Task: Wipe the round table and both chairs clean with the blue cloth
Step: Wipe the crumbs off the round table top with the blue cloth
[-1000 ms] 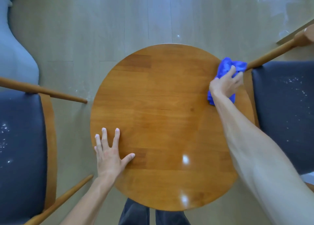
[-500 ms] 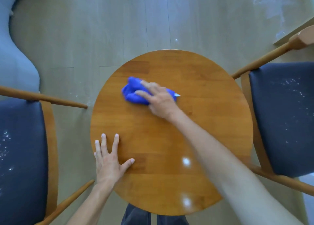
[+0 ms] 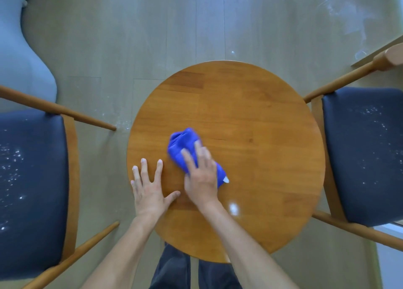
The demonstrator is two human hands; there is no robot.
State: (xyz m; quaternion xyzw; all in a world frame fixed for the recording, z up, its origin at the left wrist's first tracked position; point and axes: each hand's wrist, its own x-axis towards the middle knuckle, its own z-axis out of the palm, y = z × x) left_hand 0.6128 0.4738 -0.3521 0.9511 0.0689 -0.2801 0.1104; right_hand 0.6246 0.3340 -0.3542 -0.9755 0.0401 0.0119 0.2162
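A round wooden table (image 3: 250,118) fills the middle of the view. The bunched blue cloth (image 3: 182,145) lies on its left half, with a small white tag at its near end. My right hand (image 3: 201,175) presses down on the cloth with fingers laid flat over it, slightly blurred. My left hand (image 3: 148,186) rests flat on the table's left edge, fingers spread, right beside my right hand. The left chair (image 3: 32,190) and the right chair (image 3: 364,155) have dark seats speckled with white crumbs.
Wooden chair arms (image 3: 65,112) reach toward the table on both sides. A pale blue curved piece of furniture (image 3: 19,55) stands at the far left. White dust marks the light floor (image 3: 152,37) near the table and at the top right. My dark trouser legs (image 3: 174,269) show below the table.
My right hand has swept the cloth from the table's right edge across to the far left, then back toward me beside my left hand. The left hand has stayed planted.
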